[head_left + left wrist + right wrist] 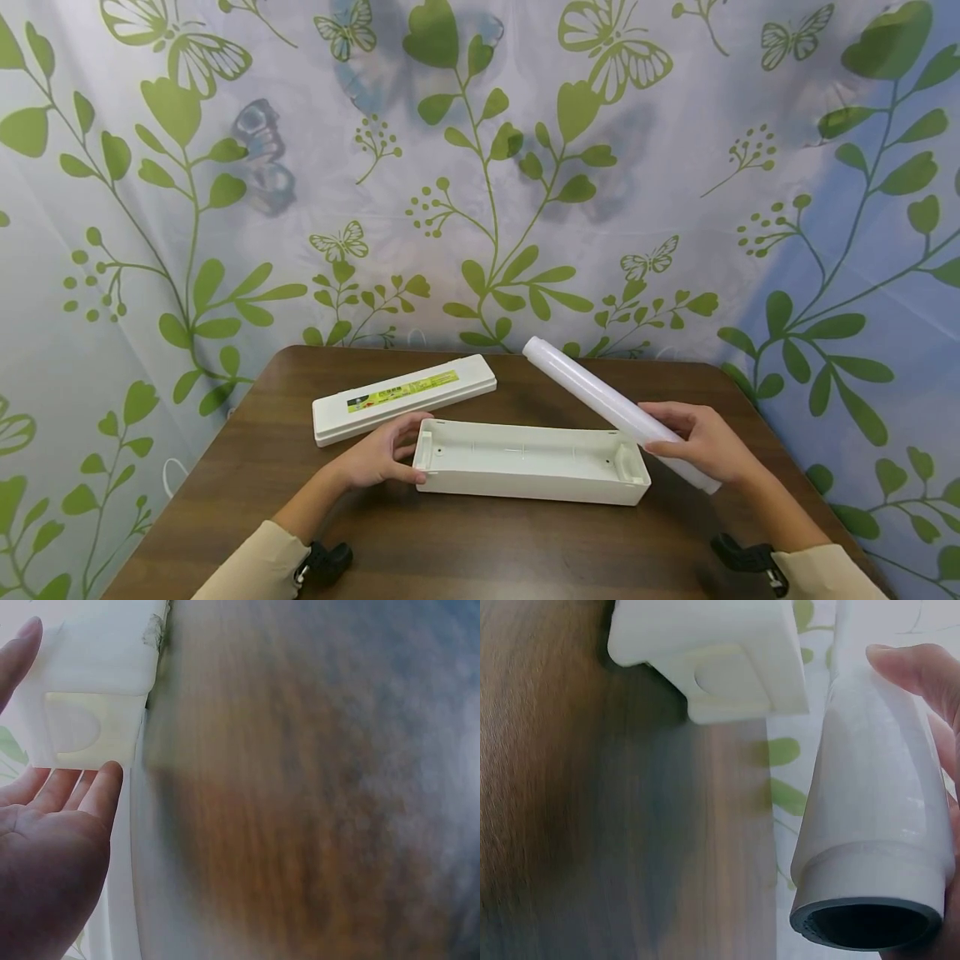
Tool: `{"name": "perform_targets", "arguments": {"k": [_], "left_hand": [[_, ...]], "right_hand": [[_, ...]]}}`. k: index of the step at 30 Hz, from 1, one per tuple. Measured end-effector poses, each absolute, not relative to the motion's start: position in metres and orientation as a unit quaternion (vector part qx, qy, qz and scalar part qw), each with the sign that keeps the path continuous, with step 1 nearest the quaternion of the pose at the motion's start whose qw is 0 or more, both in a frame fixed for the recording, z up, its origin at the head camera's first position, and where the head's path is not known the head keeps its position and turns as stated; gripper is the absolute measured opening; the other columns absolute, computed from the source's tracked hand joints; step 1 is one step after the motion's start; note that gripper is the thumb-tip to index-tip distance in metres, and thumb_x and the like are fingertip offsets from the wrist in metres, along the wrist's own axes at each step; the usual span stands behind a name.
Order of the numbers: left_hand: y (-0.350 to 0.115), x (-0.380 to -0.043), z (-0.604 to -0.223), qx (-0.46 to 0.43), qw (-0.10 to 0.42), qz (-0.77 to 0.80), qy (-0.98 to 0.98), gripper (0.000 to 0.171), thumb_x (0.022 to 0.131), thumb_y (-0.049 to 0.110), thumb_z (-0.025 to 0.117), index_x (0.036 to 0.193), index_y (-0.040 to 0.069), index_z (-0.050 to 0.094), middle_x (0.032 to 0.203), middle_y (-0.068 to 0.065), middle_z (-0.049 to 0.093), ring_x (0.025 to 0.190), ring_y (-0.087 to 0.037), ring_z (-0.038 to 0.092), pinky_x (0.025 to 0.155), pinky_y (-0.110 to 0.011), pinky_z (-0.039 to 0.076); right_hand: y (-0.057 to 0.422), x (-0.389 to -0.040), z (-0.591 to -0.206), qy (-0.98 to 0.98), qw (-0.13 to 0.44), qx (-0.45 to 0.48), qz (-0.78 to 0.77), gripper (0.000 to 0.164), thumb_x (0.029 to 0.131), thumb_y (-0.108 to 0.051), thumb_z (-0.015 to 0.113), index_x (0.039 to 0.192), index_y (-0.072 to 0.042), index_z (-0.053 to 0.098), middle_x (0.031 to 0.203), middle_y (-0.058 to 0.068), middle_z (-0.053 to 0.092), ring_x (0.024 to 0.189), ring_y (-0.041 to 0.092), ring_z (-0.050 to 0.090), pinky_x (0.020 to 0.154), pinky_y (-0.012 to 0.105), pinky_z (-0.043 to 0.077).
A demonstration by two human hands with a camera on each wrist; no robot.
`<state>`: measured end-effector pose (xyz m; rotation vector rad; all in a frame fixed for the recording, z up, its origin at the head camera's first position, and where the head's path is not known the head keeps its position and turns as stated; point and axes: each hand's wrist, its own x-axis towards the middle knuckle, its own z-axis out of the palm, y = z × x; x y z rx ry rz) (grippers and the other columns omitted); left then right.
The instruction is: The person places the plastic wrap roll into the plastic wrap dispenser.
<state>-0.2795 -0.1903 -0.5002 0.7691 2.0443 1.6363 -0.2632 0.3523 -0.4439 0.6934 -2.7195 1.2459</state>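
A long white open-topped box [532,486], a cling film dispenser base, sits on the table with its hollow inside facing up. My left hand [382,454] holds its left end, thumb at the front corner and fingers toward the back. In the left wrist view, the fingertips [112,774] touch the box's end wall [90,727]. My right hand [701,437] grips a roll of cling film [588,385] near its lower end. The roll slants over the box's right end, its far end raised toward the back. In the right wrist view, the roll's hollow core [870,924] shows.
A white lid [405,396] with a yellow-green label lies behind the box, to the left. The brown wooden table [487,542] ends at a curtain [495,250] printed with leaves and butterflies. Black straps with cameras sit on both wrists.
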Motion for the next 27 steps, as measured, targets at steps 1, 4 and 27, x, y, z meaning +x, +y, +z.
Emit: {"name": "perform_targets", "arguments": {"k": [1, 4, 27], "left_hand": [[-0.190, -0.279, -0.500, 0.276, 0.204, 0.588, 0.732, 0.092, 0.081, 0.008, 0.087, 0.154, 0.003, 0.031, 0.157, -0.021, 0.039, 0.149, -0.041, 0.036, 0.112, -0.030, 0.047], [-0.190, -0.279, -0.500, 0.275, 0.206, 0.591, 0.730, 0.092, 0.081, 0.006, 0.087, 0.154, 0.002, 0.030, 0.157, -0.022, 0.039, 0.148, -0.042, 0.037, 0.112, -0.031, 0.048], [-0.190, -0.279, -0.499, 0.282, 0.203, 0.591, 0.728, 0.092, 0.080, 0.005, 0.087, 0.154, 0.003, 0.032, 0.157, -0.021, 0.038, 0.149, -0.041, 0.034, 0.115, -0.031, 0.044]], "right_hand": [[0.351, -0.263, -0.444, -0.884, 0.034, 0.228, 0.406, 0.056, 0.084, -0.017, 0.086, 0.134, -0.003, 0.065, 0.120, 0.019, 0.073, 0.094, 0.004, 0.070, 0.071, 0.024, 0.058], [0.346, -0.263, -0.444, -0.883, 0.031, 0.233, 0.407, 0.057, 0.083, -0.018, 0.087, 0.134, -0.003, 0.065, 0.120, 0.018, 0.073, 0.094, 0.005, 0.070, 0.071, 0.024, 0.058], [0.313, -0.271, -0.435, -0.861, -0.009, 0.281, 0.424, 0.054, 0.082, -0.014, 0.087, 0.131, -0.009, 0.069, 0.122, 0.012, 0.074, 0.094, 0.011, 0.072, 0.075, 0.027, 0.059]]}}
